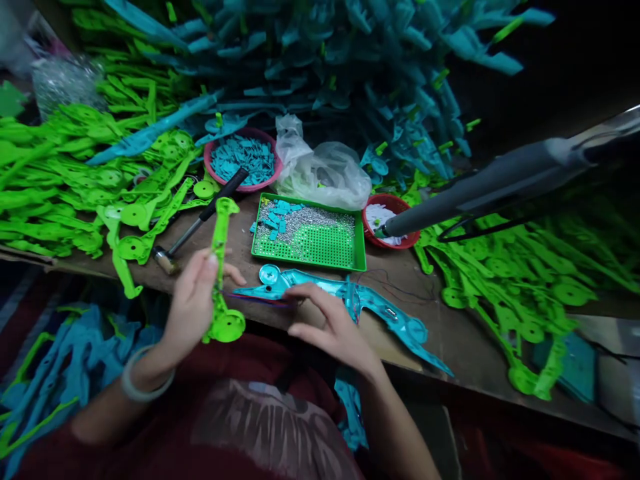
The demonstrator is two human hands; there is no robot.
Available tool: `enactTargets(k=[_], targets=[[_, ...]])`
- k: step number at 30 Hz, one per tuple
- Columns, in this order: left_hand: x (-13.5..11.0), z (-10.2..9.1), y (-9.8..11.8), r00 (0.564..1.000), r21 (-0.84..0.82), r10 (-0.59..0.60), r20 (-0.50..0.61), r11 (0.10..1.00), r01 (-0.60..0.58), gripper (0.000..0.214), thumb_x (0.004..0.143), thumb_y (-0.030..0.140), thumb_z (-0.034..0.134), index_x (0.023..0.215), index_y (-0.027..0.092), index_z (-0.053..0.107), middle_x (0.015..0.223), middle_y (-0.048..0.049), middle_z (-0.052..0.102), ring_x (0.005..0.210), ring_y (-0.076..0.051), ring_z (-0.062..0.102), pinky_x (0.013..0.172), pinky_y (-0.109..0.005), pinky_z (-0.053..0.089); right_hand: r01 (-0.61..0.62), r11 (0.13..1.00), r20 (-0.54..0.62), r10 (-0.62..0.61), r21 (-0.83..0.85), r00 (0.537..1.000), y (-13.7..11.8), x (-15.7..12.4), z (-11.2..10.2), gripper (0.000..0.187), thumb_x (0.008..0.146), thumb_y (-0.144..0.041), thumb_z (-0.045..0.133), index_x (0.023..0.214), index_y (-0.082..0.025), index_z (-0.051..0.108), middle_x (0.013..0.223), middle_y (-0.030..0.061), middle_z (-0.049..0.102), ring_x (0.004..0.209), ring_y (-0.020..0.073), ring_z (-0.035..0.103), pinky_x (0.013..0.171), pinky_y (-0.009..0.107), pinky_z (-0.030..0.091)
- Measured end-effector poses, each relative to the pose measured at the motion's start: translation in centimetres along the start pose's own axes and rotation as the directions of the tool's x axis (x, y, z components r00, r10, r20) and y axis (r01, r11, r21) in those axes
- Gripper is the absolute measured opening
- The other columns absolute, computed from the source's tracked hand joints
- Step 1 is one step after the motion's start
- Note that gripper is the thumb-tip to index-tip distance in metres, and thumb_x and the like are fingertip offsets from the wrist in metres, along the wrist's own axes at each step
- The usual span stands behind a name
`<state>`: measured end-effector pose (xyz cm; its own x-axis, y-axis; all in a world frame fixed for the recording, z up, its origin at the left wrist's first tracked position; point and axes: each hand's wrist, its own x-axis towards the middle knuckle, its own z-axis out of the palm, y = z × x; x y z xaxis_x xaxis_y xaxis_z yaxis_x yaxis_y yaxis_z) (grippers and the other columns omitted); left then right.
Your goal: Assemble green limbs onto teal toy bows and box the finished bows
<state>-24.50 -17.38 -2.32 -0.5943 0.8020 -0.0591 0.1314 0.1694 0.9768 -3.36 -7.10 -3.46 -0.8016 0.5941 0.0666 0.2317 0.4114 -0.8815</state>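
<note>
My left hand (193, 300) is closed round a long bright green plastic part (220, 267), held nearly upright over the table's front edge; its round end hangs below my fingers. My right hand (327, 320) rests on a teal plastic shell (350, 300) that lies flat on the wooden table (450, 333). The thumb and fingers of that hand pinch thin red and blue wires (260, 299) that run across to the green part.
A green tray (357, 250) of small screws and teal bits sits behind the shell. A hammer (200, 220), a pink bowl (220, 177) of teal pieces, a red bowl (395, 200) and a plastic bag (320, 167) stand nearby. Heaps of green and teal parts surround everything.
</note>
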Motion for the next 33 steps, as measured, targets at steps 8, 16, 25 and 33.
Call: enactTargets(k=[8,16,25,33], targets=[[-0.7,-3.7,-0.5,0.966,-0.221,-0.217,0.138,0.944,0.244,0.044,0.080,0.050,0.073,0.102,0.017,0.055,0.082,-0.0021,0.070,0.070,-0.016,0.065,0.062,-0.026,0.053,0.115,0.969,0.103,-0.095,-0.218,0.990,1.5,-3.0,-2.5,0.016,0.093,-0.028,0.061,0.107,-0.022,0.065,0.096,0.0040,0.072,0.088,0.0172,0.068,0.079,0.033,0.056],[7.8,-0.8,-0.9,0.935,-0.145,-0.090,0.343,0.978,0.147,0.047,0.067,0.039,0.083,0.094,0.015,0.052,0.079,0.0003,0.069,0.072,-0.013,0.068,0.063,-0.021,0.056,-0.011,0.991,-0.010,0.013,0.134,1.000,1.8,5.5,0.5,0.023,0.090,-0.024,0.058,0.112,-0.017,0.062,0.075,-0.0023,0.064,0.061,0.0095,0.057,0.056,0.021,0.046],[2.9,-0.1,-4.4,0.864,-0.143,-0.287,0.413,0.917,0.373,0.039,0.077,0.040,0.078,0.093,0.017,0.052,0.081,0.0014,0.068,0.076,-0.012,0.069,0.067,-0.021,0.060,-0.132,0.988,0.068,0.127,0.078,0.990,3.5,-1.2,-0.7,0.029,0.090,-0.038,0.062,0.110,-0.019,0.068,0.076,0.0020,0.065,0.063,0.0126,0.056,0.055,0.023,0.042],[4.1,1.2,-4.6,0.832,-0.165,-0.320,0.453,0.887,0.431,0.034,0.079,0.034,0.076,0.094,0.016,0.052,0.083,0.0010,0.069,0.077,-0.012,0.069,0.069,-0.022,0.062,-0.035,0.999,0.002,0.035,0.005,0.999,4.1,-0.2,-0.3,0.021,0.094,-0.032,0.058,0.110,-0.020,0.067,0.083,0.0037,0.070,0.073,0.0144,0.064,0.067,0.026,0.050]])
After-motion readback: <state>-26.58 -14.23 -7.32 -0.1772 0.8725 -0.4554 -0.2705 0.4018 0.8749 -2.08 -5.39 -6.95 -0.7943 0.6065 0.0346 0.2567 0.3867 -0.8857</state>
